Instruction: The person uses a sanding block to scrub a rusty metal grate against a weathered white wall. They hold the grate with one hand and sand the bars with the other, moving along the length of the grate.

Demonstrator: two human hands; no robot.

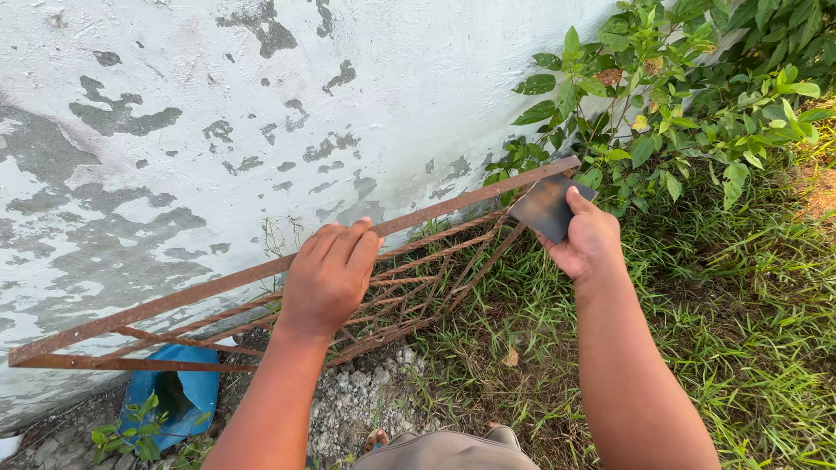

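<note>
Outdoors, dark sandpaper sheet [549, 205] against rusty grille [261, 277].

hands: 2 [329, 277] [588, 239] | rusty metal grille [218, 287]: 1 | dark sanding sheet [547, 205]: 1 | blue bag [178, 392]: 1

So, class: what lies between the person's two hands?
In the head view, a bare stretch of rusty metal grille runs from left hand to right hand, which holds dark sandpaper.
</note>
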